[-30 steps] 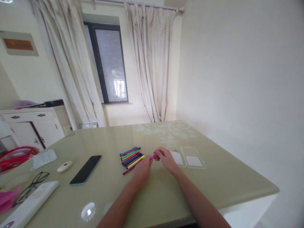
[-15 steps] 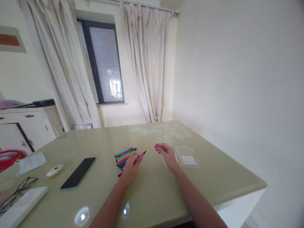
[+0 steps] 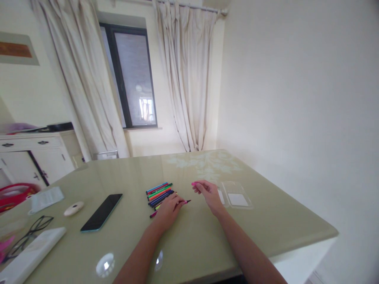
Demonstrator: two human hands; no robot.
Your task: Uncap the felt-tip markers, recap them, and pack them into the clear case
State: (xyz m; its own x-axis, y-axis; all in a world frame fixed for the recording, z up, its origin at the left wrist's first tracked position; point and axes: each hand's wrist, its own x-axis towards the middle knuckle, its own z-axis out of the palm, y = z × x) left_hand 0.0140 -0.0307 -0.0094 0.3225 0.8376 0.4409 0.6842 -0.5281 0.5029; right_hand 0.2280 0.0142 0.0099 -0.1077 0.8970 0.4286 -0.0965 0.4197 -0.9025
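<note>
My left hand [image 3: 169, 210] is closed round a pink marker [image 3: 186, 202] whose dark tip is bare and points right, low over the table. Between the thumb and fingers of my right hand [image 3: 207, 193] is a small pink marker cap [image 3: 194, 184], held apart from the marker. Several coloured markers [image 3: 160, 194] lie side by side just beyond my left hand, which hides part of the row. A clear plastic case [image 3: 248, 202] with a white card in it lies open beside my right hand and is partly covered by it.
To the left lie a phone [image 3: 102, 213], a white oval object [image 3: 74, 208], a face mask [image 3: 47, 200], eyeglasses [image 3: 31, 232] and a long white object [image 3: 32, 256]. A wall [image 3: 296, 118] borders the table [image 3: 281, 232] on the right.
My left hand has come nearer and lower with the marker, and more of the marker row shows. My right hand still holds the cap in nearly the same place. The view has shifted slightly.
</note>
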